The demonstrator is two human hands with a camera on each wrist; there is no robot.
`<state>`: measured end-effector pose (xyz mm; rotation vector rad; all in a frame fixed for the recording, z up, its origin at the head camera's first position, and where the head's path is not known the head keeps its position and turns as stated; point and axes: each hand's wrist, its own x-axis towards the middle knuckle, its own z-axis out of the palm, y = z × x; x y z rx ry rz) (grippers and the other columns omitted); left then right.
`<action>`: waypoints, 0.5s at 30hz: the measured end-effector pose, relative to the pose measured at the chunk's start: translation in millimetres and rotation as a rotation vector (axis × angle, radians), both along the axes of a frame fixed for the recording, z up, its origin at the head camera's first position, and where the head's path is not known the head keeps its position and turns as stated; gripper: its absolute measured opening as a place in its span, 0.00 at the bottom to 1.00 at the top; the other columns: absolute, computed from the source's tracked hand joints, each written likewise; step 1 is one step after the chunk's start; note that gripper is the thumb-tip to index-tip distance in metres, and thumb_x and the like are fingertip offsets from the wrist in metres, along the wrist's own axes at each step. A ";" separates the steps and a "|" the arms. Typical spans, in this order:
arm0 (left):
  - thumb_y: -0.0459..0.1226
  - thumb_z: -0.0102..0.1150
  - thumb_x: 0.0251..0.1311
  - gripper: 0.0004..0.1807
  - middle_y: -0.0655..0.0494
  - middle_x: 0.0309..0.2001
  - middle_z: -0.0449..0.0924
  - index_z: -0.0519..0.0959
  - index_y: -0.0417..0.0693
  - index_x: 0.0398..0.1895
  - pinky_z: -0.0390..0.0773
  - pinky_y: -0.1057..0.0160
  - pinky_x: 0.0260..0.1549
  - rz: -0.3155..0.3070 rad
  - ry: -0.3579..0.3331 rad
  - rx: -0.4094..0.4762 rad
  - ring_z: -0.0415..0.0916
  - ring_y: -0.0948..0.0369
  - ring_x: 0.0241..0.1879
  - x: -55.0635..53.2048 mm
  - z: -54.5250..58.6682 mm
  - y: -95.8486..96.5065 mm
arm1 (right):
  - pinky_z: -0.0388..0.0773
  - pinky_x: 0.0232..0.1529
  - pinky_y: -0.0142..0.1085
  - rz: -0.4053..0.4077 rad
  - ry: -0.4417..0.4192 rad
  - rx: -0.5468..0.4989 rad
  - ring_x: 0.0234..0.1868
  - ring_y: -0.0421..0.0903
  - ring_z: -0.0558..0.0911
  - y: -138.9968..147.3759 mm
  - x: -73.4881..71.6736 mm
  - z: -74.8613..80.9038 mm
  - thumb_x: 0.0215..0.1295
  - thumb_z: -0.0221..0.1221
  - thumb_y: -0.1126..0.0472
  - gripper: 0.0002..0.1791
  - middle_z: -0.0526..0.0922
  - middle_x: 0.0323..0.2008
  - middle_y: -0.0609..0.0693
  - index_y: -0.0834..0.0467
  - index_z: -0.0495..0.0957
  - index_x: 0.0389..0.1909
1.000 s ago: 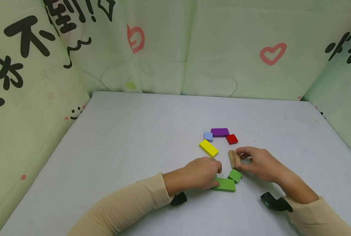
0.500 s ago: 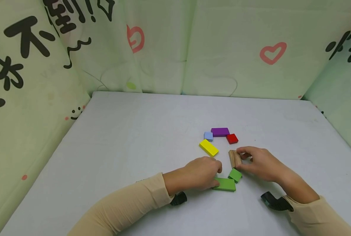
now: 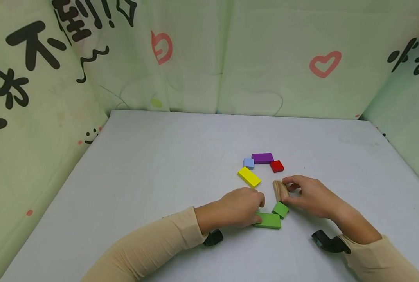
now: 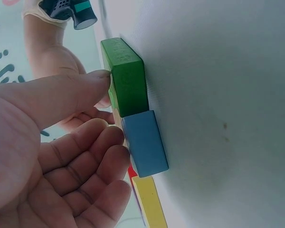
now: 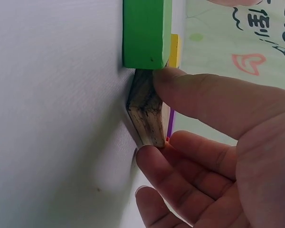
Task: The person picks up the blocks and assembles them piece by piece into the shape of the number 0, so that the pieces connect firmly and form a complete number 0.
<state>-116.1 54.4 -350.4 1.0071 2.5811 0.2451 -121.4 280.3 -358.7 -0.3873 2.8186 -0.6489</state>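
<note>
Colored blocks form a rough ring on the white table. On the left side of the ring, my left hand [image 3: 242, 207] has its thumb on the long green block [image 3: 268, 221]. In the left wrist view, its bent fingers lie against the blue block [image 4: 145, 145]; the head view hides that block under the hand. Whether the hand grips either is unclear. My right hand [image 3: 309, 195] holds the brown wooden block [image 3: 279, 190] between its thumb and a finger at opposite ends. Touching this block's near end is the small green block [image 3: 281, 210].
Farther back in the ring lie a yellow block [image 3: 249, 177], a light blue block [image 3: 249, 163], a purple block [image 3: 262, 158] and a red block [image 3: 277, 166]. The white tabletop [image 3: 153, 156] spreads around them. Printed green cloth [image 3: 258, 47] hangs behind and at both sides.
</note>
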 end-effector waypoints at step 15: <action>0.47 0.70 0.60 0.19 0.65 0.42 0.81 0.81 0.53 0.52 0.75 0.73 0.40 -0.008 0.011 0.004 0.73 0.68 0.38 -0.1 0.6 -0.4 | 0.80 0.47 0.53 0.001 -0.006 -0.006 0.45 0.56 0.81 2.0 -1.1 0.1 0.59 0.70 0.54 0.33 0.82 0.47 0.60 0.69 0.74 0.59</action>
